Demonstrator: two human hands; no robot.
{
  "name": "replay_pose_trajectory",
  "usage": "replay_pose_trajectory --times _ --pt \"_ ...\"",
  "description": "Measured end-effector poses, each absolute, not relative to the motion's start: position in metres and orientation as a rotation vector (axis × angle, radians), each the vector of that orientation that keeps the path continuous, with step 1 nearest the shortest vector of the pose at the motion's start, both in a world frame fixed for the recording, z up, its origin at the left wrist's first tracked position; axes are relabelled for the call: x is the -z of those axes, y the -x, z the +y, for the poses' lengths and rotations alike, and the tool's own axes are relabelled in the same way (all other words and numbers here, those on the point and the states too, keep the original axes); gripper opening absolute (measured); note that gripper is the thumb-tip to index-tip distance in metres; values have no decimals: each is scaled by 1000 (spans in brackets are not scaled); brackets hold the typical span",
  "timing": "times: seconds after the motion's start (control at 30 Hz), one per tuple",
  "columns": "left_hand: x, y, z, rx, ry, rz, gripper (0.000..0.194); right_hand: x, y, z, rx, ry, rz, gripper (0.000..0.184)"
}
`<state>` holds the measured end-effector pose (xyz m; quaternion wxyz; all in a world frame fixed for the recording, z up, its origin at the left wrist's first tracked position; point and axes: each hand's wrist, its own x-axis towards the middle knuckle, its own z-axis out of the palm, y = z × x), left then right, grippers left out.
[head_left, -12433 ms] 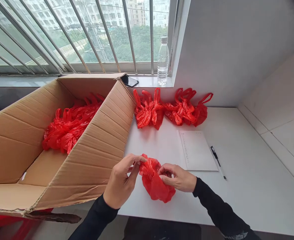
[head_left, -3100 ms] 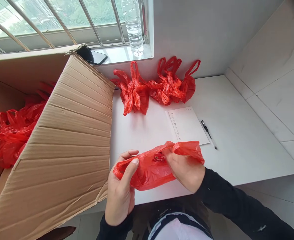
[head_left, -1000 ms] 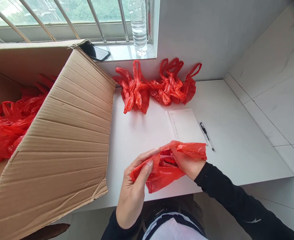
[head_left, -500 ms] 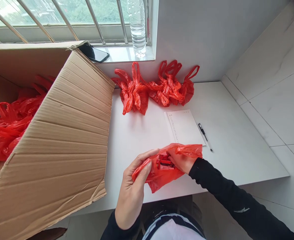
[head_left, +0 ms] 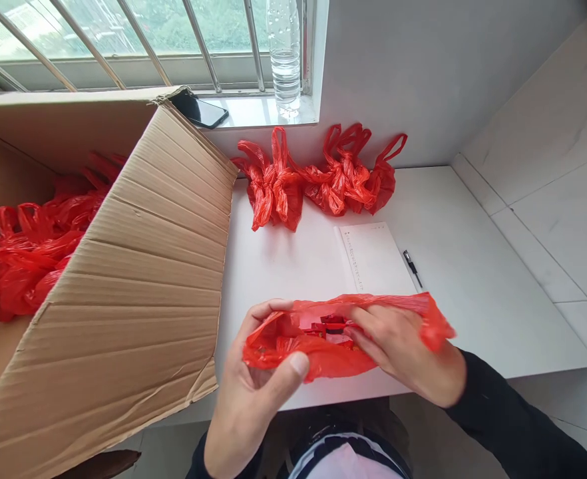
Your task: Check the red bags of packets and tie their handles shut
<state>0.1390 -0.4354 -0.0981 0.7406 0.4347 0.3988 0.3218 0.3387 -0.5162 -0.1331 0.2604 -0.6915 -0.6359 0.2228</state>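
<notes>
A thin red plastic bag (head_left: 318, 359) is held above the front part of the white table, its mouth spread toward me. My left hand (head_left: 258, 372) is closed on the bag's left end, thumb in front and fingers behind. Small red and black items (head_left: 331, 327) show inside the mouth; their kind is unclear. My right hand (head_left: 403, 339) reaches in from the right, fingers bent together at these items. Its fingertips are partly hidden and slightly blurred. A loose flap of the bag hangs over the back of this hand.
Several tied red bags (head_left: 343, 179) stand along the wall. A notepad (head_left: 378, 256) and a pen (head_left: 412, 266) lie behind my hands. At left, a large cardboard box (head_left: 138, 253) holds more red bags (head_left: 38, 253). A phone (head_left: 208, 113) and a water bottle (head_left: 287, 66) rest on the windowsill.
My right hand has drawn partly out of the bag, showing more of its back. The bag's mouth has stretched wider, and my left hand has shifted left and down.
</notes>
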Motion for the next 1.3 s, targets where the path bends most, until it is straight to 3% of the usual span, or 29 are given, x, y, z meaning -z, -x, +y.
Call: replay_pose_trajectory --times 0.1,0.23,0.37,0.5,0.7,0.83,0.93,1.03,1.07,1.17,1.3 --pt "97 -130 -436 -733 -1042 932 53 108 -340 -529 -374 1722 -1921 26" --pt "105 -117 -428 -747 -1342 872 18 87 -347 -542 82 1624 -1702 43" --pt "110 -109 -420 -805 -1633 878 18 88 -366 -547 382 1999 -1625 41" --pt "107 -105 -418 -886 -1718 978 19 95 -391 -555 130 2183 -1639 38" --pt "98 -111 -422 -847 -1271 742 34 76 -397 -565 -254 2075 -1544 13" --pt "88 -124 -428 -770 -1089 677 40 55 -379 -560 -477 1830 -1554 19" --pt "82 -131 -440 -656 -1295 904 31 46 -359 -550 -581 1651 -1576 27" --pt "86 -135 -455 -568 -1618 943 73 42 -337 -536 -609 1466 -1639 34" --pt "87 -136 -458 -573 -1696 913 72 41 -331 -531 -603 1409 -1675 35" --pt "85 -142 -456 -580 -1755 769 21 43 -322 -520 -542 1327 -1753 36" --pt "70 -151 -435 -408 -1518 600 41 56 -330 -507 -474 1436 -1728 34"
